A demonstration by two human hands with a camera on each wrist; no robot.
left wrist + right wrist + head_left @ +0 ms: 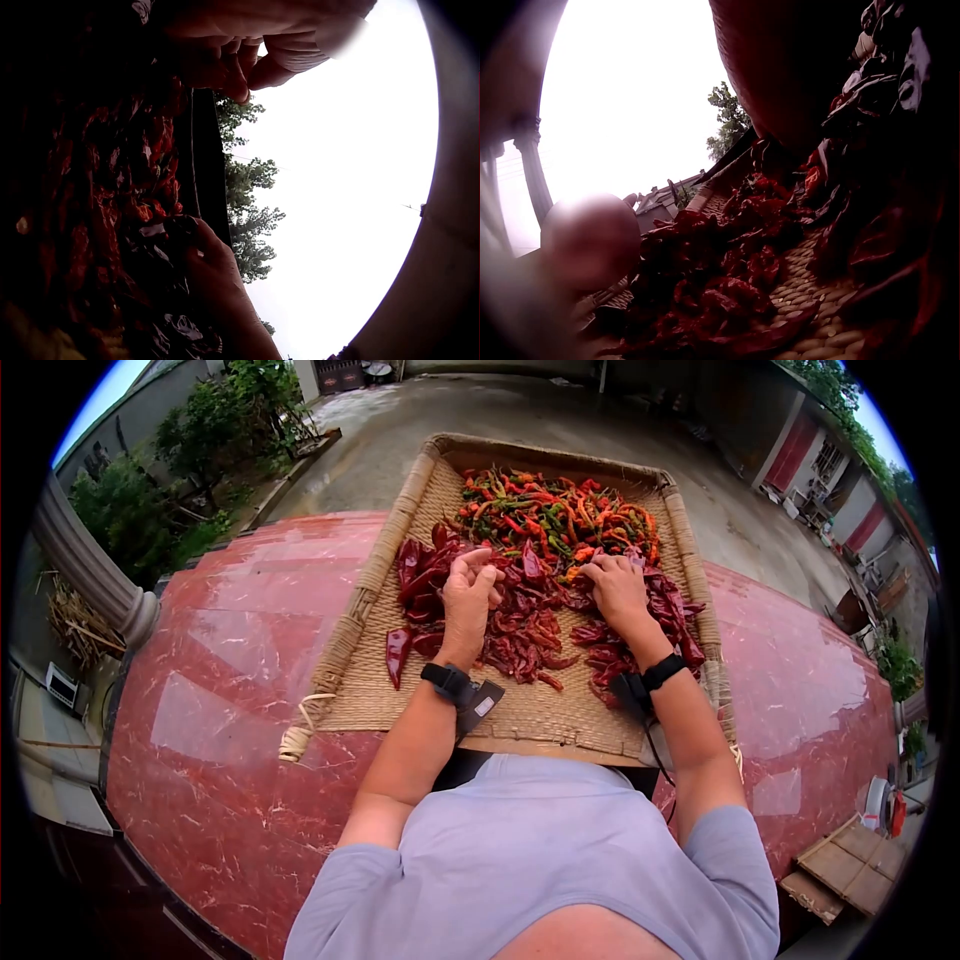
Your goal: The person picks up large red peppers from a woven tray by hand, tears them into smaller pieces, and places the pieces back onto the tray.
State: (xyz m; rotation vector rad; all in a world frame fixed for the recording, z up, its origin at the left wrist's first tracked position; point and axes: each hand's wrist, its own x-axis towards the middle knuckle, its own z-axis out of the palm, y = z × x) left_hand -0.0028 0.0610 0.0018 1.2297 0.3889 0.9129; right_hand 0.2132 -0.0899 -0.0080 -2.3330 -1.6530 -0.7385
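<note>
We're looking down on a woven tray (pixel 372 575) in the centre of the frame, resting on a red stone table (pixel 230 690). Two heaps share it: small chillies (pixel 550 510) in red, orange and green fill the upper end, and big dark red chillies (pixel 520 635) spread across the middle, right under both hands. The left hand (pixel 470 595) rests on the dark heap at centre left with its fingers (pixel 225 64) curled in towards the thumb. We can't tell whether a chilli is pinched there, as the wrist view is too dark. The right hand (pixel 618 588), at centre right, lies loosely spread on the same heap and grips nothing. From the right wrist we see wrinkled pods piled on the bare weave (pixel 817 330).
</note>
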